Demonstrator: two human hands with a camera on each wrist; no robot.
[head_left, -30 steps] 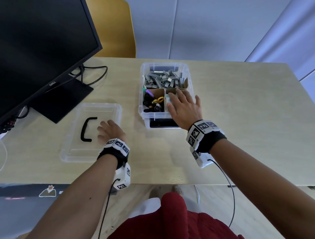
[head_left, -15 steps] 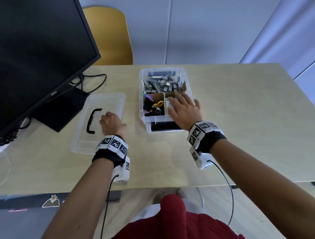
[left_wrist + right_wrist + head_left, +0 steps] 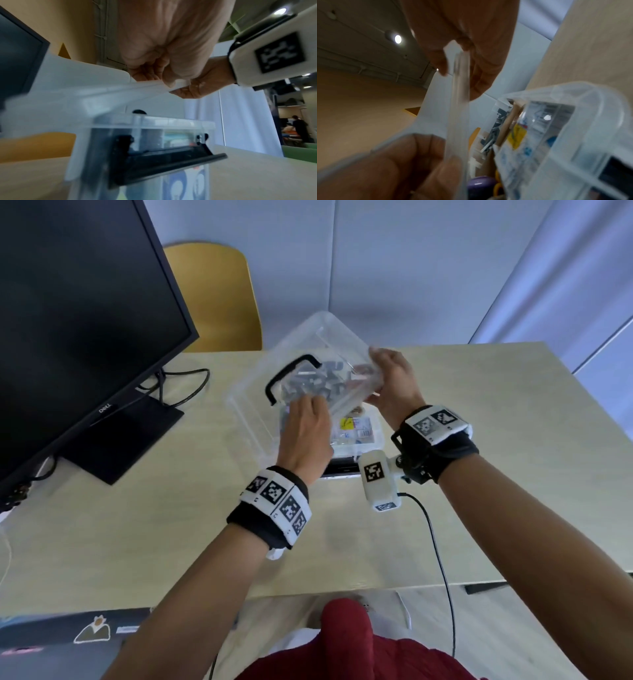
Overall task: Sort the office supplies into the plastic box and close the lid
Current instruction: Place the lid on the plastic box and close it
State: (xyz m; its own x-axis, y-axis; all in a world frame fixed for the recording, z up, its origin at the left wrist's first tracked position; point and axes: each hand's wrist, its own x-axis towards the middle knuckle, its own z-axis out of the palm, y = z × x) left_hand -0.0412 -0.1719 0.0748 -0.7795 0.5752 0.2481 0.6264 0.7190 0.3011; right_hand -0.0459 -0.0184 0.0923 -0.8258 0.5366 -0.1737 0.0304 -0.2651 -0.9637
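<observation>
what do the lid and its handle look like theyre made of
The lid looks like clear, glossy plastic: the box contents show through it. Its handle looks like opaque black plastic with a matte finish, though rubber cannot be ruled out.

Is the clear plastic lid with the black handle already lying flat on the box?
No, both hands hold the clear plastic lid tilted above the box.

Count of items on and around the desk.
One clear lid (image 3: 308, 350), one plastic box (image 3: 154, 135), two hands (left (image 3: 305, 436), right (image 3: 394, 385)), one monitor (image 3: 78, 313), one yellow chair (image 3: 215, 296), one table (image 3: 479, 457).
</observation>
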